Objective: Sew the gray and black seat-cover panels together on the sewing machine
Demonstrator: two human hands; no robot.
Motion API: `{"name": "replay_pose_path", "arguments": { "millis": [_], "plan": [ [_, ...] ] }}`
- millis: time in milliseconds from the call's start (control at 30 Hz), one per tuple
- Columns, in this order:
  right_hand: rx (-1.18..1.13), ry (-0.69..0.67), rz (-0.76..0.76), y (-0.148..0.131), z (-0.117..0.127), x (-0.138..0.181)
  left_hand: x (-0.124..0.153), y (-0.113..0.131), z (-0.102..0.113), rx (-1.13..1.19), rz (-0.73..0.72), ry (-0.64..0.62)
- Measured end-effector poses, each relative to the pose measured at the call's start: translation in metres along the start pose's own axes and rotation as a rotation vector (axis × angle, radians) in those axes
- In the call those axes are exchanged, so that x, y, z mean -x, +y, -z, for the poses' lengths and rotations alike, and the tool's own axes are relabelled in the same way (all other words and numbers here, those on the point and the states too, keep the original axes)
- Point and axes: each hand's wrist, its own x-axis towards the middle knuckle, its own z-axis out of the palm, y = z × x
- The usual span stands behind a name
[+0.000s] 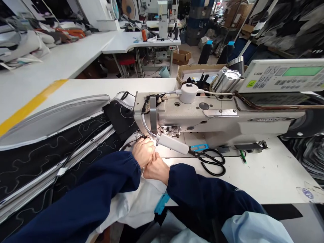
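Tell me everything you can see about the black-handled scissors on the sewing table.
The tailor's shears have two long black loop handles and dark, metal-looking blades. They lie flat on the white tabletop, in front of the sewing machine, handles to the right. Their blade tips are hidden behind the white lamp. A small blue-handled tool lies against them near the pivot.
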Motion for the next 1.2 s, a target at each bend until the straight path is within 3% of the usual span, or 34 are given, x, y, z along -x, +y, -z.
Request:
{"name": "replay_pose_path", "arguments": {
  "millis": [400, 533, 633, 667, 733, 833, 900, 967, 1067, 1200],
  "plan": [
    [0.024, 0.085, -0.133, 0.014, -0.023, -0.009, -0.015, -0.010, -0.010, 0.002, 0.085, -0.091],
    [-0.032, 0.185, -0.173, 0.013, -0.031, -0.005, -0.013, -0.001, 0.018, 0.040, -0.007, -0.147],
    [-0.013, 0.234, -0.176, 0.013, -0.042, -0.003, -0.002, -0.016, 0.055, 0.078, -0.030, -0.006],
    [-0.005, 0.259, -0.184, 0.014, -0.046, -0.001, 0.005, -0.027, 0.066, 0.060, 0.052, 0.060],
    [-0.007, 0.315, -0.174, 0.018, -0.051, 0.003, 0.026, -0.057, 0.081, -0.039, 0.354, 0.120],
    [-0.077, 0.359, -0.140, 0.030, -0.039, 0.015, 0.066, -0.103, 0.081, -0.190, 0.883, -0.097],
    [-0.184, 0.369, -0.157, 0.038, -0.016, 0.025, 0.088, -0.122, 0.069, -0.161, 1.079, -0.290],
    [-0.300, 0.408, -0.185, 0.040, 0.015, 0.032, 0.101, -0.129, 0.054, -0.090, 1.126, -0.387],
    [-0.377, 0.561, -0.116, 0.030, 0.062, 0.030, 0.104, -0.126, 0.041, -0.016, 1.163, -0.411],
    [-0.364, 0.669, 0.025, 0.009, 0.094, -0.002, 0.102, -0.122, 0.051, 0.086, 1.210, -0.378]
  ]
}}
